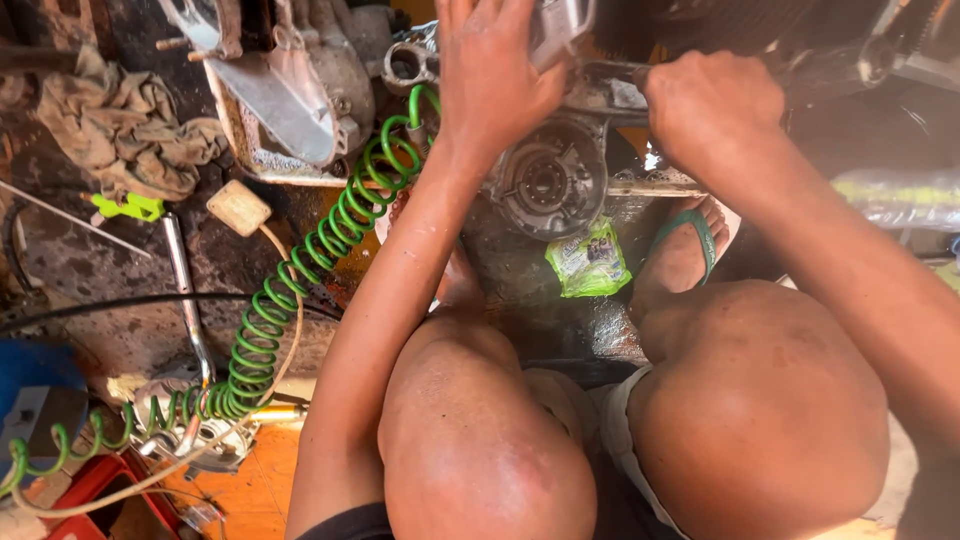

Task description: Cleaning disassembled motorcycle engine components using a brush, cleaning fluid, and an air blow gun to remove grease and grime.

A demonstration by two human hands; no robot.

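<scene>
Above, the fingers of the left hand [495, 75] curl closed over the upper edge of a grey cast-metal engine casing [560, 165]; the right hand [710, 105] is fisted around a dark metal part at the casing's top right, though what exactly it grips cannot be told. The casing stands on a greasy floor [100, 270] between the person's sandalled feet. A green coiled air hose [300, 290] lies at left, a crumpled green packet [588, 260] just below. Judged risk: oily surfaces may let the casing slip and tip onto a foot.
</scene>
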